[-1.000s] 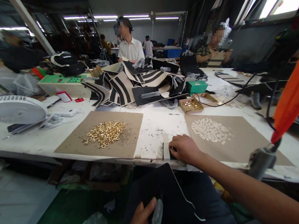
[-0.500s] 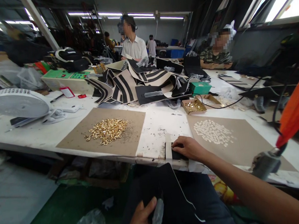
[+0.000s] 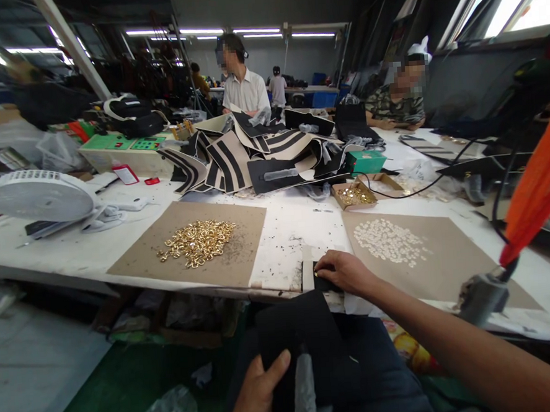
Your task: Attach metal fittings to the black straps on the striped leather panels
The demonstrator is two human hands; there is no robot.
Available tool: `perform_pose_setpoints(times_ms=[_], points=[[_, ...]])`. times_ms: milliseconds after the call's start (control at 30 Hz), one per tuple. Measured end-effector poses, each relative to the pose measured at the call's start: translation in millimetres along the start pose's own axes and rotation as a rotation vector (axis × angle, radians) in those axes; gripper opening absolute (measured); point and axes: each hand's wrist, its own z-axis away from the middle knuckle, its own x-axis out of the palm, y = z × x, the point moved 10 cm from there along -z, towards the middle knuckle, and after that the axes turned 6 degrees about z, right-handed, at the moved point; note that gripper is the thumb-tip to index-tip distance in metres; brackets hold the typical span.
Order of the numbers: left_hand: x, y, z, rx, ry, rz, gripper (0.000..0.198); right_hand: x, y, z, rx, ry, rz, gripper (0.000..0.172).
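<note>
Low in front of me, my left hand (image 3: 262, 387) grips a black sheet panel (image 3: 294, 323), thumb on its face. A strip wrapped in clear plastic (image 3: 305, 387) runs down this panel beside the thumb. At the table's front edge, my right hand (image 3: 347, 273) has thumb and forefinger pinched on a tiny gold-coloured metal piece (image 3: 316, 273), its shape too small to make out. Those fingertips rest over a black pad (image 3: 325, 284), which has a pale tape strip (image 3: 308, 272) along its left side.
Gold metal fittings (image 3: 197, 240) are heaped on a brown board (image 3: 138, 255) at left. Small whitish discs (image 3: 389, 241) cover another board (image 3: 469, 262) at right. Behind are a box of gold pieces (image 3: 354, 195), striped panels (image 3: 228, 162) and a fan (image 3: 41, 195). Two people sit across the table.
My left hand has raised the black panel and turned it, bringing its top edge closer to the table edge. The right hand stays at the pad, almost unmoved.
</note>
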Motion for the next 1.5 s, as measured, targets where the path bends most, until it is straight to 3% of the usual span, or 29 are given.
perform_pose_setpoints(times_ms=[167, 233, 300, 400, 467, 600, 733, 800, 867, 967, 1100, 1167, 1233, 1367, 1433, 1500], points=[[34.4, 35, 8, 0.060, -0.131, -0.148, 0.050, -5, -2, 4, -0.020, -0.028, -0.053, 0.017], [44.1, 44, 12, 0.076, -0.172, -0.204, 0.050, -23, -2, 14, 0.004, 0.076, -0.116, 0.021], [50.4, 50, 14, 0.090, -0.185, -0.247, 0.050, -50, -7, 34, 0.030, 0.265, -0.196, 0.022], [56.0, 54, 14, 0.104, -0.154, -0.302, 0.051, -82, -41, 72, -0.065, 0.448, -0.278, 0.018], [60.2, 57, 13, 0.126, -0.132, -0.354, 0.051, -87, -75, 89, -0.168, 0.410, -0.296, 0.017], [68.2, 68, 20, 0.273, -0.068, -0.519, 0.053, -63, -118, 105, -0.213, 0.199, -0.216, 0.029], [66.0, 72, 42, 0.424, 0.099, -0.641, 0.058, -34, -125, 114, -0.138, 0.111, -0.221, 0.075], [73.8, 65, 54, 0.488, 0.091, -0.653, 0.062, -26, -128, 118, -0.103, 0.091, -0.303, 0.089], [83.1, 60, 65, 0.583, 0.077, -0.632, 0.071, -23, -131, 119, -0.081, 0.083, -0.422, 0.079], [91.0, 59, 75, 0.705, 0.075, -0.585, 0.079, -25, -128, 112, -0.054, 0.094, -0.622, 0.038], [97.5, 78, 67, 0.752, 0.021, -0.715, 0.061, -12, -89, 99, 0.173, -0.047, -0.998, 0.048], [90.6, 95, 52, 0.746, 0.062, -0.739, 0.062, 2, -68, 100, 0.291, -0.146, -1.160, 0.049], [81.1, 99, 28, 0.644, 0.062, -0.665, 0.068, 16, -55, 107, 0.353, -0.220, -1.269, 0.047], [80.3, 59, -14, 0.329, -0.154, -0.443, 0.063, 52, -43, 133, 0.386, -0.295, -1.369, 0.045], [76.9, 43, -21, 0.277, -0.144, -0.458, 0.053, 66, -38, 143, 0.393, -0.295, -1.278, 0.046], [74.0, 40, -24, 0.270, -0.078, -0.513, 0.046, 65, -33, 143, 0.392, -0.236, -1.128, 0.046]])
